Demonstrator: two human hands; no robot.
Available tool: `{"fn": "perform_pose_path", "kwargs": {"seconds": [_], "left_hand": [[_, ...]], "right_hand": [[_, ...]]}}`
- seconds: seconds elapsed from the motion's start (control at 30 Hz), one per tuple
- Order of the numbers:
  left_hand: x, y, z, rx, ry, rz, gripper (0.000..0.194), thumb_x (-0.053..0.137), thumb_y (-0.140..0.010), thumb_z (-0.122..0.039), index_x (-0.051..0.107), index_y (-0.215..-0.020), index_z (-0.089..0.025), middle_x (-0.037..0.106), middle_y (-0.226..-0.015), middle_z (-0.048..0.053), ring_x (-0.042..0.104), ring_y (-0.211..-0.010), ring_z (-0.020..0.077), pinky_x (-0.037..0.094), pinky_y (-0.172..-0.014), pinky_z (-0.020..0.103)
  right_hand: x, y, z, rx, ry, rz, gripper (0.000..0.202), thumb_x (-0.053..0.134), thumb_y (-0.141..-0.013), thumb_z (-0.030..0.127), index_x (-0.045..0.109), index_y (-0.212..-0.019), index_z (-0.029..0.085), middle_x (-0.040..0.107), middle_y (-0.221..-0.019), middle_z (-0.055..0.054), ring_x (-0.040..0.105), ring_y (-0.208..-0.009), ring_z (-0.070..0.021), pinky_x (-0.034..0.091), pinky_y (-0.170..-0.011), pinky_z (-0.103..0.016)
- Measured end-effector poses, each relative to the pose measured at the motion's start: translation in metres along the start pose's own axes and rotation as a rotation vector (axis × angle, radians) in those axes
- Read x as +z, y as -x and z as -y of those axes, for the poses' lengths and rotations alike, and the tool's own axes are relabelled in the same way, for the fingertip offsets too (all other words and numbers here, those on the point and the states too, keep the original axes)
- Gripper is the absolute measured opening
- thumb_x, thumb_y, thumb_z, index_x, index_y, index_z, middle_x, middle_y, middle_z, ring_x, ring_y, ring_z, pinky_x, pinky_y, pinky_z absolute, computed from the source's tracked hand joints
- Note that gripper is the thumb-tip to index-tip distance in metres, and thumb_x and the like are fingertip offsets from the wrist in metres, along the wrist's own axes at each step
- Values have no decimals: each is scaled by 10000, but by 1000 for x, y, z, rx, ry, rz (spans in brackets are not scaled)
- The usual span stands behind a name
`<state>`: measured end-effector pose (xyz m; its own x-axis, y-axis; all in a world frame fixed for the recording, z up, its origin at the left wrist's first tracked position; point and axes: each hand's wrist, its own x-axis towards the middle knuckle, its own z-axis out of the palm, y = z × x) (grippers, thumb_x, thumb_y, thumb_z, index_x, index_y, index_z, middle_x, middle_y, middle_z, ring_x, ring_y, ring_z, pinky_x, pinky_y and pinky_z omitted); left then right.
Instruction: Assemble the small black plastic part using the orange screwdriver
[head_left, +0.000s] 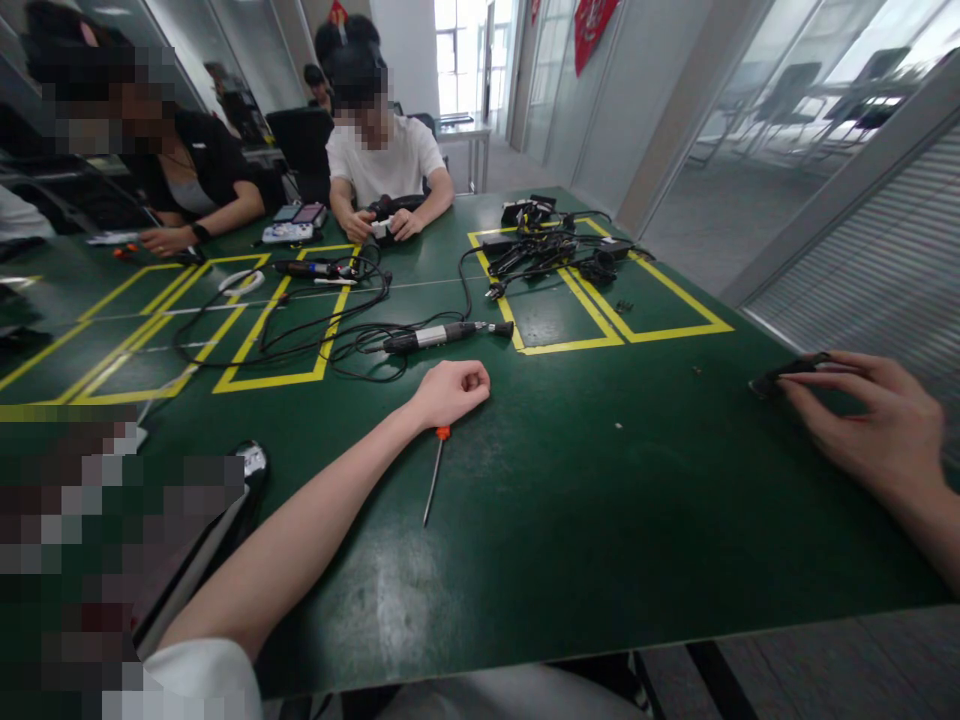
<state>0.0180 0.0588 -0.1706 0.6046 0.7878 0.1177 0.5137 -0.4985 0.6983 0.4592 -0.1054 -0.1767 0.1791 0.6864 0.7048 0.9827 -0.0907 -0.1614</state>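
Observation:
My left hand [454, 392] rests over the green table [570, 520] with its fingers curled closed. Whatever they hold, if anything, is hidden. From under this hand a screwdriver [433, 480] shows its orange collar and metal shaft, which points towards me; the rest of its handle is covered. At the right edge of the table, my right hand [877, 410] pinches a small black object [776, 378] between thumb and fingers. Just beyond my left hand lies a corded black and silver power tool [442, 336], probably an electric screwdriver.
Tangled black cables and adapters [536, 245] lie among yellow tape outlines [577, 348]. Small screws [624, 306] sit nearby. Another corded tool [315, 269] is further left. Across the table, a person in white [390, 160] handles a device; another person [202, 170] sits left.

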Motion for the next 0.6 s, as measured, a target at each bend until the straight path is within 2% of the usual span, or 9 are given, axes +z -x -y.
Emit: {"fn": "perform_pose_path", "kwargs": {"seconds": [0.1,0.3,0.47,0.6], "left_hand": [[0,0,0,3,4,2,115,573,-783,-217,675,-750,-177,584,-641,-28,501,-609,116,358,-576,226],[0,0,1,9,1,-2,116,573,-782,-214,679,-755,-177,587,-641,-29,502,-611,116,358,-580,225],[1,0,2,6,1,-3,117,572,-779,-217,678,-751,-174,587,-640,-29,502,-608,113,354,-577,224],[1,-1,2,7,0,3,115,572,-776,-217,675,-748,-173,584,-640,-29,501,-608,114,351,-575,224]], "right_hand": [[0,-1,3,-18,6,-24,247,572,-863,448,700,-786,251,707,-1051,-159,726,-945,-333,601,-740,-477],[-2,0,0,-12,12,-44,259,596,-871,460,713,-783,247,703,-1108,-154,709,-827,-294,568,-633,-443],[2,2,-8,-37,19,-81,235,588,-876,427,704,-787,243,720,-1090,-149,709,-888,-316,570,-694,-461],[10,2,-19,-48,29,-124,228,618,-825,437,687,-745,235,733,-1039,-124,706,-821,-288,548,-628,-421]]}}
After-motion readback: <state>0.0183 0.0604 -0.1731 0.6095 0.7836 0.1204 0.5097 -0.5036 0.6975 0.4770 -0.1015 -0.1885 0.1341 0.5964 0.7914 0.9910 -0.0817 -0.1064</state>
